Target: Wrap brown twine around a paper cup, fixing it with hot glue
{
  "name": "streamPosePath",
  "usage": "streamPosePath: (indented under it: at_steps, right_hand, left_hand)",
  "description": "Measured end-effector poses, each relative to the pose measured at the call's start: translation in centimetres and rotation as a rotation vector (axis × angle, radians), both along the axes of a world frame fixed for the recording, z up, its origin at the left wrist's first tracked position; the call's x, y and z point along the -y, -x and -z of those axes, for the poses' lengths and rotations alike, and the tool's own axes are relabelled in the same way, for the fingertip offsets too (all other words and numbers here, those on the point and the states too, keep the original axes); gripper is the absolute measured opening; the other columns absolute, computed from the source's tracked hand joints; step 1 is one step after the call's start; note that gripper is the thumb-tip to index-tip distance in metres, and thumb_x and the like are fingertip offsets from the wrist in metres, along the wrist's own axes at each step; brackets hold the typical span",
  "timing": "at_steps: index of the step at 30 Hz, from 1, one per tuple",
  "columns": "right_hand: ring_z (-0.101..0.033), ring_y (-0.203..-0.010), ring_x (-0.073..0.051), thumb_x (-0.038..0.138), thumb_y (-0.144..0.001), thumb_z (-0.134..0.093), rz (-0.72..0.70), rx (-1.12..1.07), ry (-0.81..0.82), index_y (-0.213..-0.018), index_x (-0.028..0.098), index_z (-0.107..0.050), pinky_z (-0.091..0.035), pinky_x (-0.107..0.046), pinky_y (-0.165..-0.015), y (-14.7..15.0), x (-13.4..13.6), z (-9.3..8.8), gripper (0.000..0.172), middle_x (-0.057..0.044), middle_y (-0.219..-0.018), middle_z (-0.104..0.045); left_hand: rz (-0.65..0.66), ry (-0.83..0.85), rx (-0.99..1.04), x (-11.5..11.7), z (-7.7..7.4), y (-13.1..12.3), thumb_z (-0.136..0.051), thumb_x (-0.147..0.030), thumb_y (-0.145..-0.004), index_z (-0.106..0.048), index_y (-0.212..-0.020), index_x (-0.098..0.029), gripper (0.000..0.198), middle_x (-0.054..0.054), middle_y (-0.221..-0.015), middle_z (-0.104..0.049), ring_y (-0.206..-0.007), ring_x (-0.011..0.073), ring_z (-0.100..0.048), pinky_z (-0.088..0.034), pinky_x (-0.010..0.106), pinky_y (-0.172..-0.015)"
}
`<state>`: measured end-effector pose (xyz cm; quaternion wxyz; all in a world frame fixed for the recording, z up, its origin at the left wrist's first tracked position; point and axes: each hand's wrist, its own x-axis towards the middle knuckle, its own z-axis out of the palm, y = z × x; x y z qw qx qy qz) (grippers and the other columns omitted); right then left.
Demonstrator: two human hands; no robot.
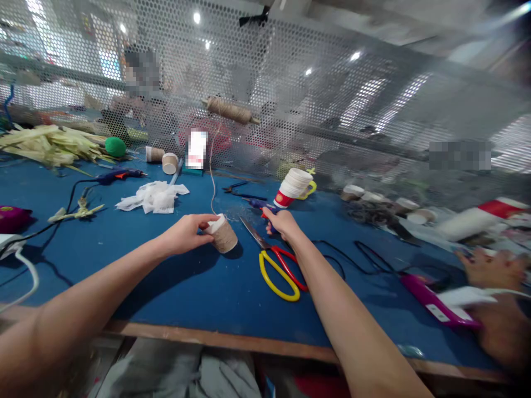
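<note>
In the head view my left hand (188,233) grips a small paper cup (225,236) wrapped in brown twine, tilted just over the blue table. A strand of twine (212,166) runs up from the cup to a spool (229,109) on the mesh panel. My right hand (282,222) is closed around a dark blue glue gun (258,204) whose nozzle points left. Between my arms lie scissors (279,272) with one red and one yellow handle. Behind the right hand stands a leaning stack of white paper cups (293,185).
Pliers (244,191), white crumpled fabric (154,196) and a second glue gun (120,175) lie further back. Wrapped cups (170,163) stand near a phone (196,149). Pale husks (50,145) cover the left rear. At right, another person's hand (493,268) is near a purple device (437,303) and black cables.
</note>
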<state>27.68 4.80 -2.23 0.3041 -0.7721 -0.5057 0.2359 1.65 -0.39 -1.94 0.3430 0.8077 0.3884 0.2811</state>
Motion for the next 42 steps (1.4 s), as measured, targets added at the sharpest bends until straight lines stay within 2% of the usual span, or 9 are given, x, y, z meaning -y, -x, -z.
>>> streamPosePath:
  at_steps: [6, 9, 11, 13, 15, 20, 24, 32, 42]
  right_hand:
    - [-0.054, -0.083, -0.027, 0.031, -0.065, -0.063, -0.011, 0.207, -0.053, -0.052, 0.017, -0.051, -0.039, -0.032, -0.062, 1.2, 0.3, -2.0, 0.022, -0.013, -0.062, -0.058]
    - [-0.054, -0.083, -0.025, 0.04, -0.071, -0.054, -0.141, 0.199, -0.063, -0.051, 0.016, -0.056, -0.038, -0.031, -0.065, 3.3, 1.7, -2.9, 0.031, -0.012, -0.07, -0.061]
    - [-0.056, -0.073, -0.019, 0.048, -0.076, -0.044, -0.296, 0.08, -0.008, -0.055, 0.018, -0.061, -0.038, -0.028, -0.061, 4.8, 2.6, -3.0, 0.04, -0.009, -0.07, -0.063]
    - [-0.055, -0.072, -0.017, 0.052, -0.077, -0.039, -0.469, -0.203, 0.09, -0.061, 0.017, -0.063, -0.037, -0.027, -0.058, 6.0, 3.4, -2.8, 0.045, -0.008, -0.076, -0.064]
    - [-0.054, -0.074, -0.016, 0.053, -0.075, -0.042, -0.527, -0.457, 0.122, -0.064, 0.017, -0.064, -0.036, -0.026, -0.057, 6.8, 3.9, -2.5, 0.044, -0.008, -0.078, -0.064]
    - [-0.05, -0.066, -0.01, 0.039, -0.065, -0.061, -0.469, -0.907, 0.069, -0.064, 0.017, -0.062, -0.035, -0.023, -0.057, 7.2, 4.2, -2.0, 0.022, -0.001, -0.067, -0.06]
    - [-0.051, -0.066, -0.01, 0.027, -0.057, -0.067, -0.39, -1.064, 0.05, -0.065, 0.016, -0.063, -0.036, -0.023, -0.059, 7.2, 4.6, -2.2, 0.013, -0.001, -0.069, -0.06]
    - [-0.05, -0.068, -0.008, 0.024, -0.057, -0.068, -0.313, -1.065, -0.121, -0.061, 0.017, -0.061, -0.036, -0.021, -0.059, 6.9, 6.1, -3.7, 0.01, 0.001, -0.071, -0.058]
    - [-0.048, -0.064, -0.008, 0.027, -0.054, -0.07, -0.277, -1.012, -0.172, -0.061, 0.016, -0.058, -0.034, -0.022, -0.057, 7.1, 6.2, -3.4, 0.017, 0.001, -0.068, -0.057]
  left_hand:
    - [-0.007, -0.016, -0.022, 0.0, 0.0, 0.0, -0.054, -0.02, -0.067, -0.047, -0.116, -0.011, 0.05, 0.01, -0.097, -0.063, -0.085, 0.0184, -0.057, -0.041, 0.031, -0.079]
    - [-0.002, -0.022, -0.007, 0.3, -0.1, -0.1, -0.054, -0.019, -0.067, -0.047, -0.116, -0.012, 0.05, 0.009, -0.097, -0.063, -0.084, 0.0178, -0.058, -0.042, 0.03, -0.079]
    - [0.011, -0.037, 0.007, 0.5, -0.3, -0.1, -0.053, -0.018, -0.068, -0.047, -0.116, -0.013, 0.049, 0.009, -0.097, -0.064, -0.084, 0.0173, -0.058, -0.042, 0.03, -0.079]
    - [0.028, -0.056, 0.012, 0.9, -0.6, -0.2, -0.053, -0.017, -0.068, -0.047, -0.116, -0.013, 0.049, 0.008, -0.098, -0.064, -0.085, 0.0172, -0.058, -0.041, 0.029, -0.08]
    - [0.05, -0.075, 0.009, 1.2, -0.9, -0.3, -0.053, -0.017, -0.069, -0.048, -0.116, -0.015, 0.048, 0.008, -0.1, -0.063, -0.088, 0.0174, -0.058, -0.041, 0.03, -0.082]
    - [0.064, -0.093, -0.001, 1.5, -1.2, -0.2, -0.053, -0.018, -0.07, -0.049, -0.115, -0.017, 0.045, 0.007, -0.097, -0.064, -0.089, 0.0175, -0.058, -0.04, 0.03, -0.083]
    - [0.092, -0.065, 0.062, 1.4, -1.2, -0.2, -0.054, -0.018, -0.069, -0.048, -0.116, -0.016, 0.047, 0.006, -0.096, -0.064, -0.086, 0.0163, -0.058, -0.041, 0.029, -0.082]
    - [0.176, 0.159, 0.28, 0.9, -1.3, -0.2, -0.056, -0.018, -0.068, -0.052, -0.108, -0.01, 0.041, 0.01, -0.103, -0.061, -0.084, 0.0144, -0.056, -0.043, 0.027, -0.077]
    - [0.189, 0.168, 0.322, 1.0, -1.5, -0.2, -0.057, -0.018, -0.069, -0.052, -0.108, -0.01, 0.04, 0.01, -0.107, -0.059, -0.087, 0.0142, -0.055, -0.043, 0.027, -0.08]
